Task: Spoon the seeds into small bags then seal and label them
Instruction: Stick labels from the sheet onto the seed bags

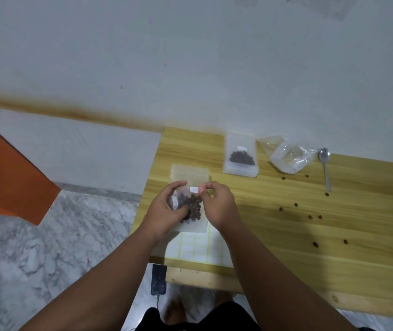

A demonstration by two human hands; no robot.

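A small clear bag [194, 223] holding dark brown seeds [193, 206] is held just above the wooden table [310, 235] near its left edge. My left hand [166, 209] grips the bag's left side. My right hand [217, 204] pinches a small white label [194, 189] against the bag's upper part. Under the bag lies a sheet of white labels [195, 247]. Another filled, labelled bag [241, 154] rests on a stack of bags farther back. A metal spoon [325, 166] lies to the right.
A crumpled clear plastic bag [291, 156] sits beside the spoon. Loose seeds [310, 217] are scattered over the table's middle. Empty small bags [190, 173] lie just beyond my hands. A phone [158, 279] lies on the marble floor below the table edge. An orange panel [11, 175] stands left.
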